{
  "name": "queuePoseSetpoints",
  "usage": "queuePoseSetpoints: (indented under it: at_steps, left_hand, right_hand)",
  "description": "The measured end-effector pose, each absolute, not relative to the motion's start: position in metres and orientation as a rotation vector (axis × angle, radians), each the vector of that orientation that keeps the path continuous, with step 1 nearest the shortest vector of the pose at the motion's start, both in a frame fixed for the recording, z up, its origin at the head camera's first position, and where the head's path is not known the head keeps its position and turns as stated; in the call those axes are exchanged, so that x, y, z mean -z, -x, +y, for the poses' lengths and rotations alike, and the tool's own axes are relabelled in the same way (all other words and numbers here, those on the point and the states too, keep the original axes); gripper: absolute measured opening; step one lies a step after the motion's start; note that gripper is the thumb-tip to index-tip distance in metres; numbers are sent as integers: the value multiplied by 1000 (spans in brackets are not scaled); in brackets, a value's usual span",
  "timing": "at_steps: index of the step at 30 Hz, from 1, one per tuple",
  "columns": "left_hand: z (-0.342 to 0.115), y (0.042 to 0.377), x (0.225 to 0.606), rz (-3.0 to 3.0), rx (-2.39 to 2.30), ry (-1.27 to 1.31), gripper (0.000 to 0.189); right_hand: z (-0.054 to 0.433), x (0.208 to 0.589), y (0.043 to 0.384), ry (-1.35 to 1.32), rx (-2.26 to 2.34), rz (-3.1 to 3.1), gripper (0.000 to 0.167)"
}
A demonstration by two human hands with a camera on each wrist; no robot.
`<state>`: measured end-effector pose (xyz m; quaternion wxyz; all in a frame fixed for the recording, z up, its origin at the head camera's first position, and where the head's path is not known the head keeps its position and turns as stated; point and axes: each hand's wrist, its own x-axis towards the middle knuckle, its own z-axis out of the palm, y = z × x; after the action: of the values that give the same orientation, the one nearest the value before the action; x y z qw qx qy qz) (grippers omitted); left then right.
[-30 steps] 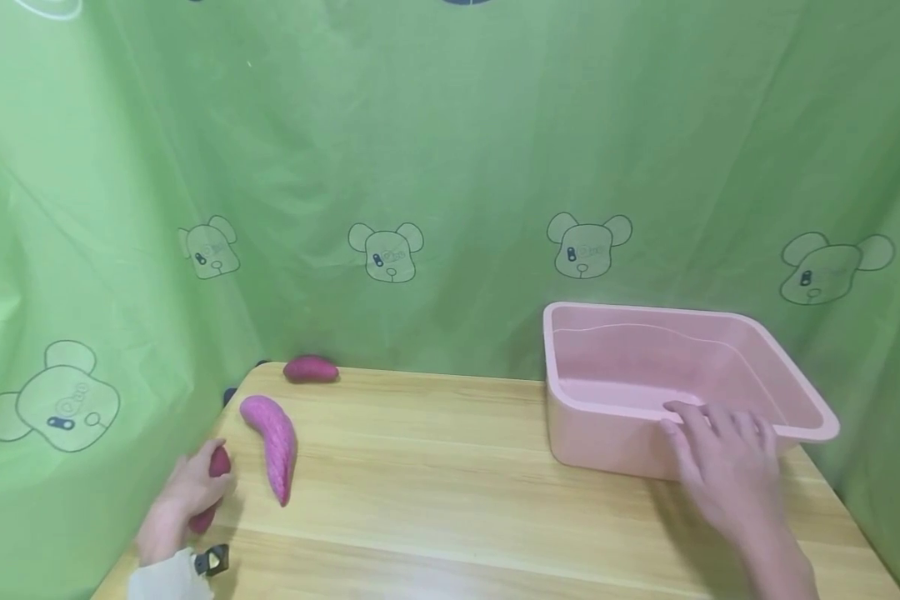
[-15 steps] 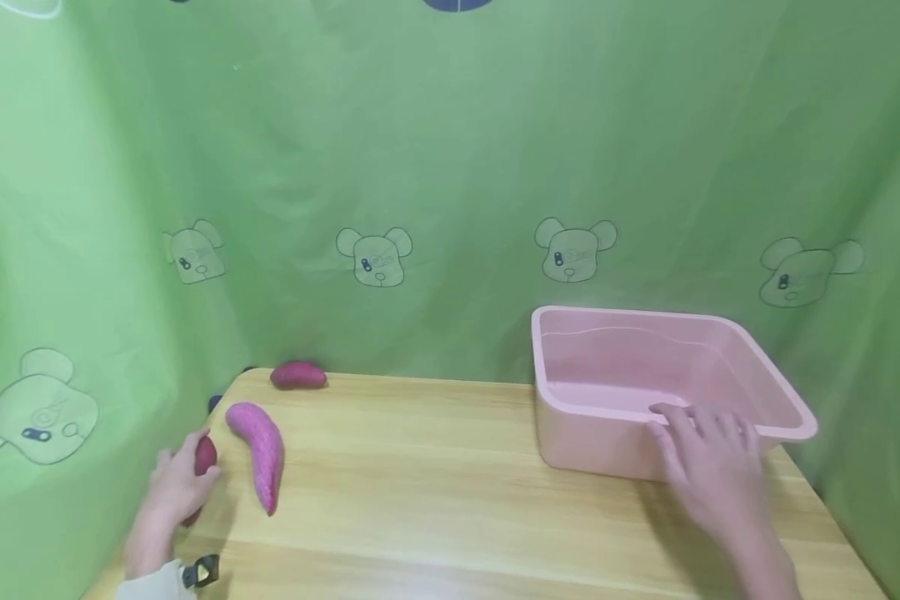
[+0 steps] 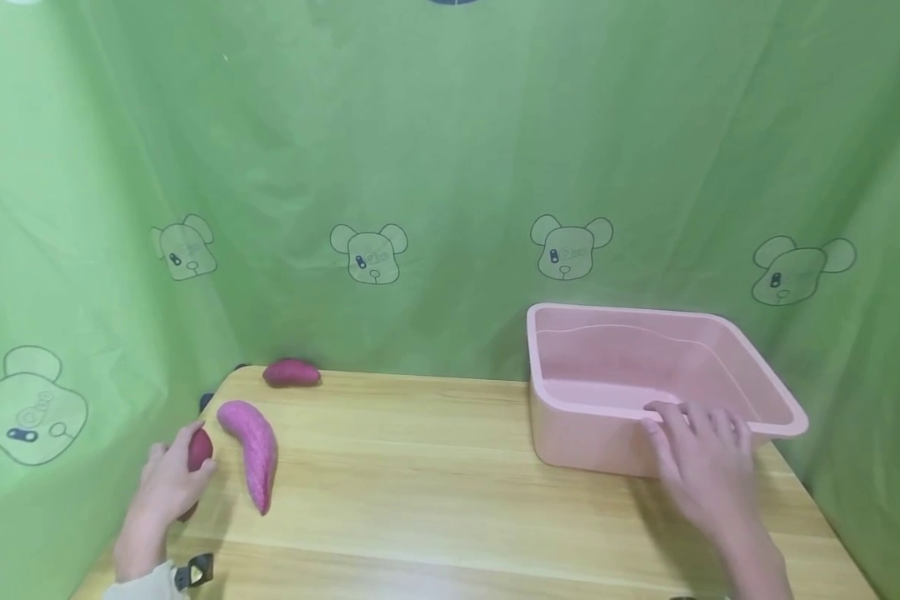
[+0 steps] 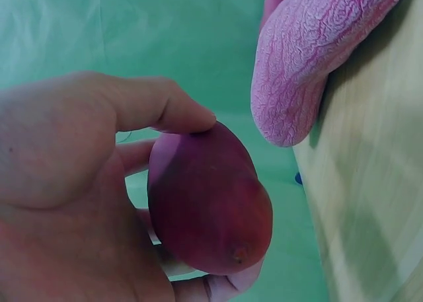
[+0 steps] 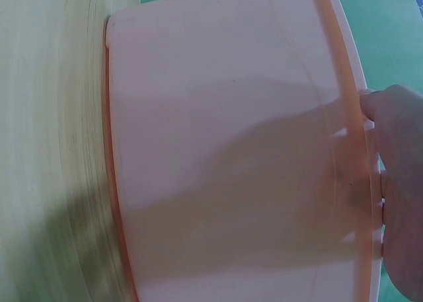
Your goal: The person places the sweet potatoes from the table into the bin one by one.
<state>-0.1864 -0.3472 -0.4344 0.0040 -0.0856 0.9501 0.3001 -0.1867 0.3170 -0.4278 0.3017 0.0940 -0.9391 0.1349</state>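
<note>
Dark red sweet potato (image 4: 205, 203), smooth and plump with a small stubby tip, is well left of the pink tub (image 3: 585, 442). The left hand (image 3: 167, 479) has its fingers curled round it; the right hand (image 3: 711, 471) grips the tub's near rim.

Tubers: three, all left of centre in the head view, comprising two dark tubers, the near dark tuber (image 3: 201, 448) and the far dark tuber (image 3: 291, 372), and one pale pink tuber (image 3: 253, 450). Pink bin (image 3: 585, 437): one, right of centre. Hand grips: two, left grip (image 3: 165, 483) lower left, right grip (image 3: 708, 467) lower right. Counter (image 3: 435, 500): one.
</note>
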Motion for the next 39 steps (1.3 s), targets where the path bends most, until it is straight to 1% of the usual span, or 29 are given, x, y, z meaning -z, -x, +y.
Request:
queuePoseSetpoints:
  at_steps: [17, 27, 39]
  left_hand:
    - [-334, 185, 425, 3044, -1004, 201, 75]
    - [-322, 189, 426, 3109, -1062, 107, 75]
    - [-311, 191, 426, 3234, -1067, 163, 70]
  right_hand:
    - [319, 431, 184, -241, -362, -2475, 29]
    - [320, 433, 183, -236, -370, -2471, 29]
    - [318, 432, 186, -245, -356, -2459, 28]
